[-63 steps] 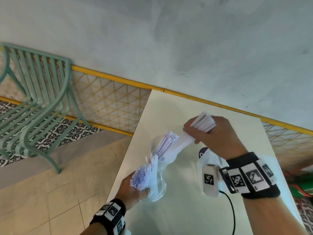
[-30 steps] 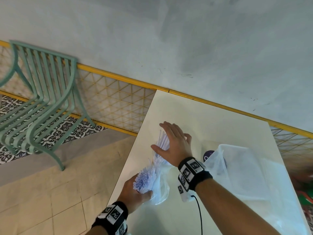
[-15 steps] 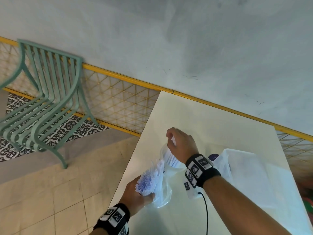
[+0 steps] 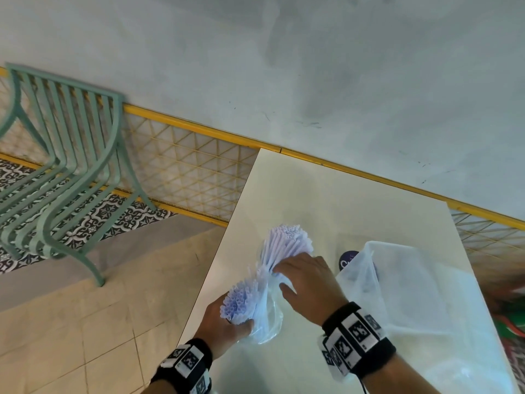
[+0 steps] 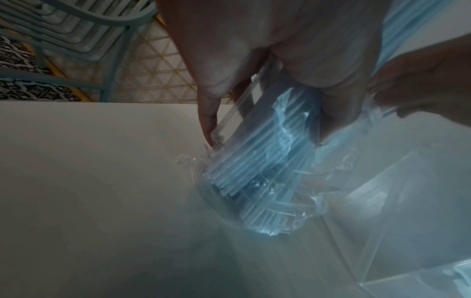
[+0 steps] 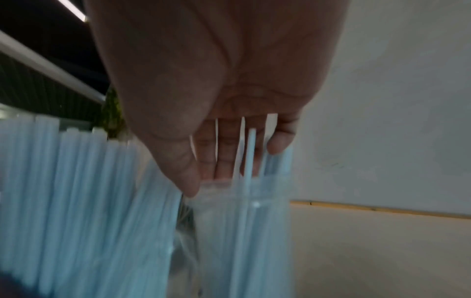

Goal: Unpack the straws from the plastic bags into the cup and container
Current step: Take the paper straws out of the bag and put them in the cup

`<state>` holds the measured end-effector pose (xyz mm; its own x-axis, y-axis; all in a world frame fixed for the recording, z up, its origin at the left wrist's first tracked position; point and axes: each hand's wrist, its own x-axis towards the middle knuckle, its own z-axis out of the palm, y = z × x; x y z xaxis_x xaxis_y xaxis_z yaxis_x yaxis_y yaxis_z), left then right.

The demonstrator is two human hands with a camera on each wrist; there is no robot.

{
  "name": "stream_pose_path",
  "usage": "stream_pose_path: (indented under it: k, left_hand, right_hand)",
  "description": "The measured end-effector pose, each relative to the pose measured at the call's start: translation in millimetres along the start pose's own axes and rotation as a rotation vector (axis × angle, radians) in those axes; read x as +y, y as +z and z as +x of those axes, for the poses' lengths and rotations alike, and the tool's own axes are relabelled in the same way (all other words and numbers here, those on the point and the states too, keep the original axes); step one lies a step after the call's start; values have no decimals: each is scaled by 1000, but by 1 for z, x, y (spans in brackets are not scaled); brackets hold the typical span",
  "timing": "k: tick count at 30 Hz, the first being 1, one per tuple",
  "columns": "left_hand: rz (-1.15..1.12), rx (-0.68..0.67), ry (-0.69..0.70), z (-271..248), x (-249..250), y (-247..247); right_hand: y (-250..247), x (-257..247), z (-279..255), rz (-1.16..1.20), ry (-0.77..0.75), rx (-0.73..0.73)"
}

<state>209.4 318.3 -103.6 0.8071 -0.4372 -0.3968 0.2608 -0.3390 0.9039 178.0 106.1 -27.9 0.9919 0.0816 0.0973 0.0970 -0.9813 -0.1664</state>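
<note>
My left hand [image 4: 227,322] grips a bundle of pale blue-white straws [image 4: 240,304] still wrapped in a thin clear plastic bag [image 4: 267,322], held at the table's left edge. In the left wrist view my fingers [image 5: 267,50] curl round that bag of straws [image 5: 254,171]. Just beyond it, loose straws [image 4: 287,240] fan out of a clear cup [image 6: 242,221]. My right hand [image 4: 306,280] lies on them with fingers nearly straight. In the right wrist view the fingertips [image 6: 224,153] touch the straw tops and the thumb is by the cup rim. The hand hides most of the cup in the head view.
A large crumpled clear bag [image 4: 412,294] covers the right part of the white table [image 4: 326,194]. A dark purple round lid [image 4: 348,258] peeks out beside it. A green metal chair [image 4: 65,166] stands on the floor to the left. A grey wall runs behind the table.
My right hand put its straw bundle into the cup, closed over the tops, and now rests flat on them. The left hand kept hold of the bagged bundle.
</note>
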Motion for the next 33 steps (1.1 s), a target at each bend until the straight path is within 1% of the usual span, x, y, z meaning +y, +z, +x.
stream_pose_path:
  k: [3, 7, 10, 13, 15, 16, 17, 19, 20, 22, 24, 26, 29, 33]
  left_hand:
    - [-5, -5, -3, -2, 1, 0]
    - [-21, -7, 14, -7, 7, 0]
    - [-24, -1, 31, -7, 8, 0]
    - [15, -15, 48, -7, 9, 0]
    - [24, -19, 58, -5, 9, 0]
    - [34, -22, 66, -5, 9, 1]
    - [40, -20, 71, -5, 10, 2]
    - [48, -18, 82, -5, 11, 5]
    - [62, -17, 89, -5, 11, 7]
    - [85, -17, 107, -5, 9, 11]
    - [97, -28, 112, -6, 7, 16]
    - [118, -50, 115, -7, 5, 20]
    - [130, -103, 132, -11, 4, 25]
    - [185, -205, 158, -20, 7, 32]
  right_hand:
    - [7, 8, -5, -55, -8, 40]
    - [4, 28, -13, -128, -20, 92]
    - [1, 40, -16, -189, -25, 102]
    - [-9, 30, -22, -217, -6, 152]
    - [-17, 13, -28, -137, 36, 234]
    - [-18, 3, -34, -32, 65, 258]
    - [-16, -6, -40, 101, 109, 249]
    - [-2, -21, -52, 336, 253, 131]
    - [7, -26, -57, 413, 334, 63]
    - [22, -29, -65, 512, 450, 20]
    - [28, -28, -68, 607, 523, 2]
    - [27, -24, -68, 709, 539, -40]
    - [24, -11, -71, 773, 481, -106]
    - [21, 6, -71, 803, 380, -289]
